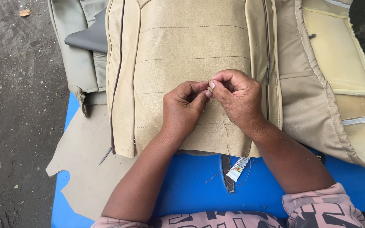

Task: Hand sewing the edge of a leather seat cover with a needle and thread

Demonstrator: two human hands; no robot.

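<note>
My left hand (183, 107) and my right hand (237, 98) meet fingertip to fingertip over a beige leather seat cover (191, 50) with stitched cross seams. Both pinch a small item between thumb and forefinger, probably a needle, too small to tell for sure. A thin dark thread (226, 135) hangs down from my right hand across the cover toward the blue table (191, 185). The cover lies flat under both hands.
A second beige cover with yellow foam (339, 55) lies at the right. Grey-beige leather pieces (81, 55) are at the upper left. A flat tan sheet (89, 169) overhangs the table's left side. A small white tube (238, 168) and loose threads lie near the cover's lower edge. Dark wet ground (17, 105) is at the left.
</note>
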